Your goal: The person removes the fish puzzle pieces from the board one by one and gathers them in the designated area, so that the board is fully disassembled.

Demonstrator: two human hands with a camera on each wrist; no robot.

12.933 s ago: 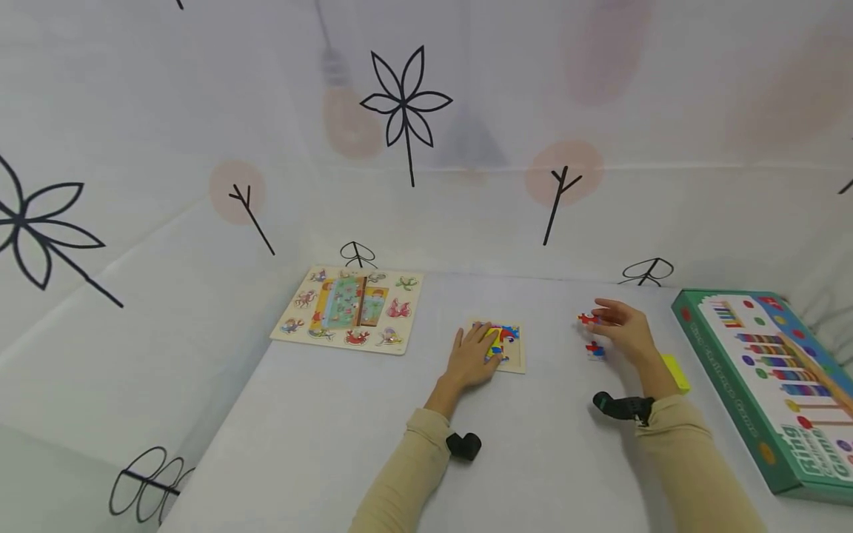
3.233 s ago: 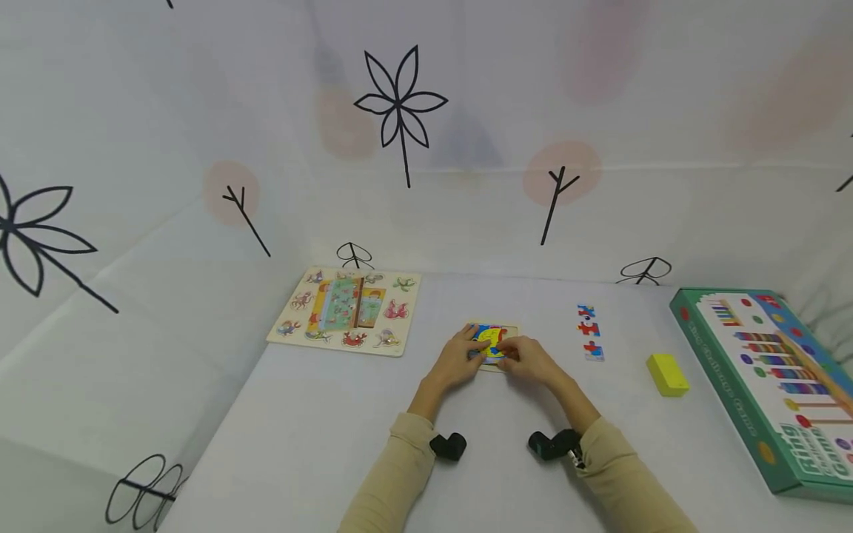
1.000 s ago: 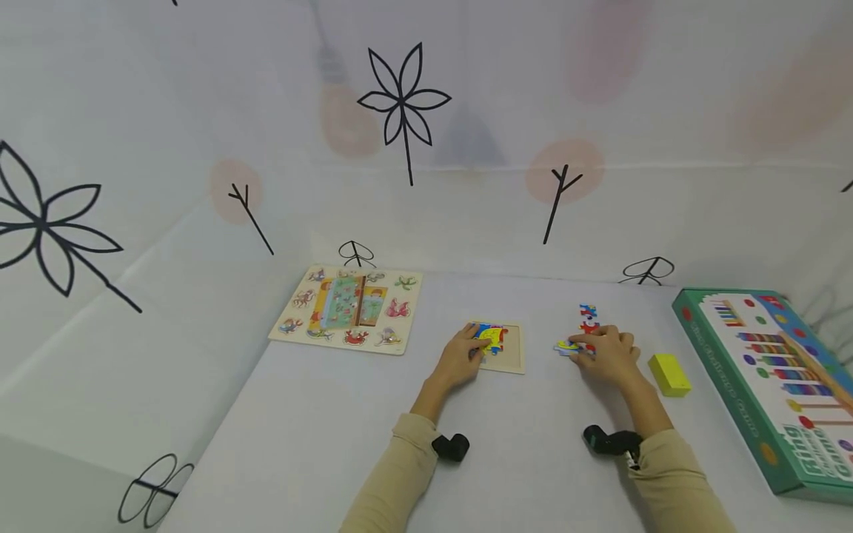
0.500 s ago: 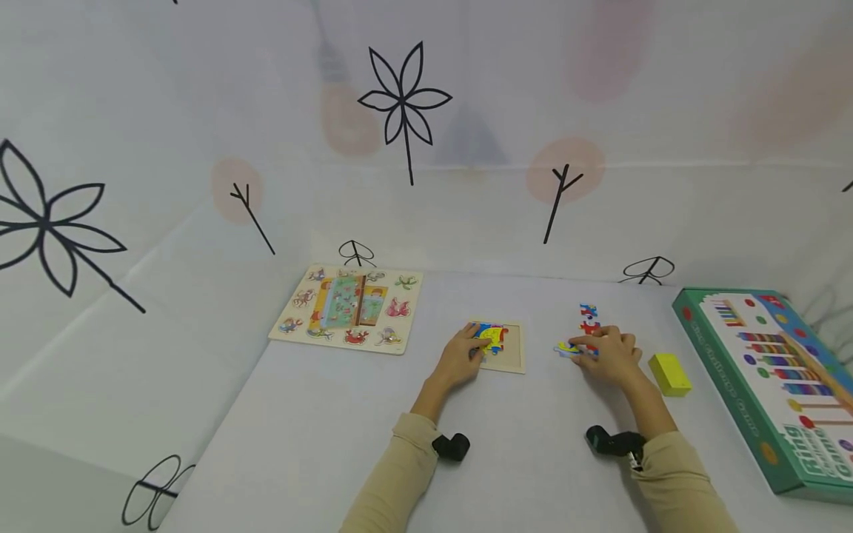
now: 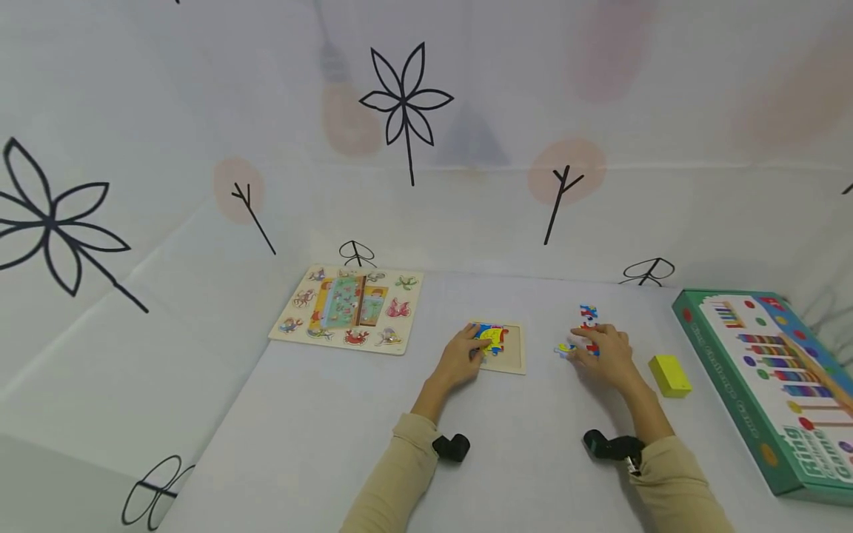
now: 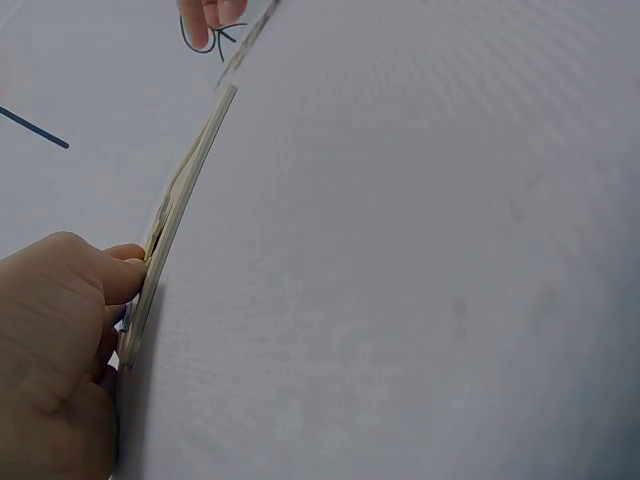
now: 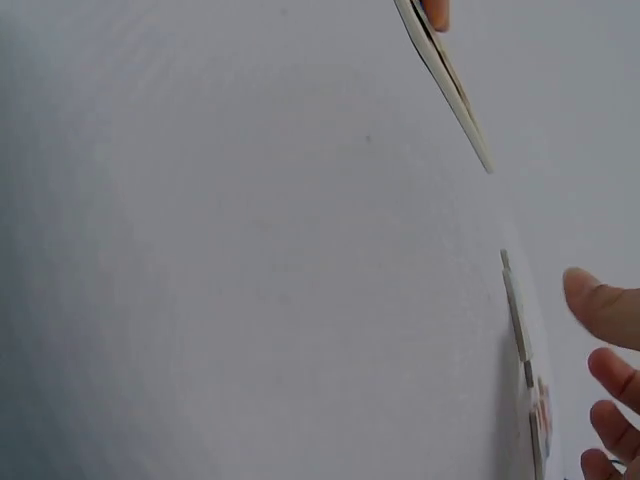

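Note:
A small wooden jigsaw board (image 5: 512,355) lies flat mid-table, with red, blue and yellow pieces (image 5: 493,339) in its left part and bare wood at the right. My left hand (image 5: 458,360) holds the board at its left side, thumb over the pieces; in the left wrist view the thumb (image 6: 122,278) touches the top and the other fingers are at the edge. Right of the board, my right hand (image 5: 608,357) hovers with thumb and fingers spread beside a yellow-and-blue jigsaw piece (image 5: 563,349). Red-and-blue pieces (image 5: 589,312) lie in a column, partly hidden by that hand.
A yellow block (image 5: 669,375) sits right of my right hand. The large green-edged game box (image 5: 766,385) takes up the table's right side. At the back left lies a wooden peg puzzle board (image 5: 346,338) with sea creatures. A patterned white cloth (image 5: 466,222) stands behind the table.
My right hand has carried the yellow-and-blue piece from the board to beside the column of pieces and let go; its fingers have just spread. My left hand has stayed on the board.

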